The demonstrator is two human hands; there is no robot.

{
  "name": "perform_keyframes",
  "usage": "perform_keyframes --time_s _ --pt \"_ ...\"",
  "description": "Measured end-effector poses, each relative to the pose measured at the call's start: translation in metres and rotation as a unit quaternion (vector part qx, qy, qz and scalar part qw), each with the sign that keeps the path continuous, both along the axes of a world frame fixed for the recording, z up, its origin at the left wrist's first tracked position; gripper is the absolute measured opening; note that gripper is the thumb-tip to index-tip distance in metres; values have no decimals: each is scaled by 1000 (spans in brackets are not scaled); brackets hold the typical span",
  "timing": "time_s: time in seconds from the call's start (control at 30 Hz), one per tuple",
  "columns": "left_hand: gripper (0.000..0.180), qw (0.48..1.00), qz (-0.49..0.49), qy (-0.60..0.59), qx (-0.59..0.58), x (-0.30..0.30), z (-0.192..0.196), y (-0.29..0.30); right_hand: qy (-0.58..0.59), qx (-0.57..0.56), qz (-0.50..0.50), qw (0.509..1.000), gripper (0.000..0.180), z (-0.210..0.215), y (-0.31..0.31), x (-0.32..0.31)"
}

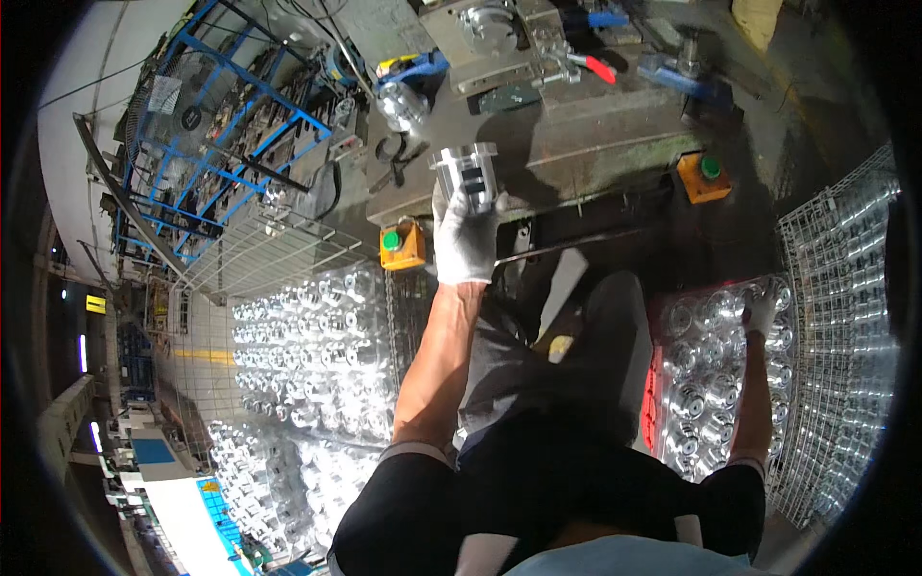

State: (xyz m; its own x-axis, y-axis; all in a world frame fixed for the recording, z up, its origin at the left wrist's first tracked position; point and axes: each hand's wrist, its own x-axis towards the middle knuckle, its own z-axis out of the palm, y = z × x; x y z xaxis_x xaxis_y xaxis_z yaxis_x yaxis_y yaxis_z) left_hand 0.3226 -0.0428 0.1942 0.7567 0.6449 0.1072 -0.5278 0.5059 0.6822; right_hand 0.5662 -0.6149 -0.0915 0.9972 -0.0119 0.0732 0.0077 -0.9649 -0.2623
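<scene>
My left hand [465, 240], in a white glove, is closed around a shiny metal cylinder [464, 176] with a flanged rim and dark slots in its side. It holds the part upright in front of the workbench's near edge. Over on the right, my right hand [760, 313], also gloved, reaches down among several similar metal cylinders [706, 394] in a red crate [649, 403]. Its fingers are small and partly lost among the shiny parts, so their grip does not show.
The workbench [595, 134] carries a metal fixture [490, 34], a red-handled clamp [597, 67] and another metal part [401, 106]. Orange boxes with green buttons, left [401, 246] and right [704, 178], sit along its front. Wire cages [288, 252] with stacked parts flank me.
</scene>
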Motion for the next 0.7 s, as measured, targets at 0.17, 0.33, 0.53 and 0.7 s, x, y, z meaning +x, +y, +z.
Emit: perform_keyframes --time_s 0.17,0.33,0.53,0.7 --pt "50 999 -3 27 -21 93 22 46 38 185 66 980 76 44 66 -50" --pt "48 995 56 75 -25 180 40 59 33 273 140 951 64 87 140 -86" --pt "57 982 29 130 -131 215 64 61 34 332 179 926 59 133 189 -112" --pt "61 979 69 138 -131 218 74 57 10 353 233 906 53 186 244 -126"
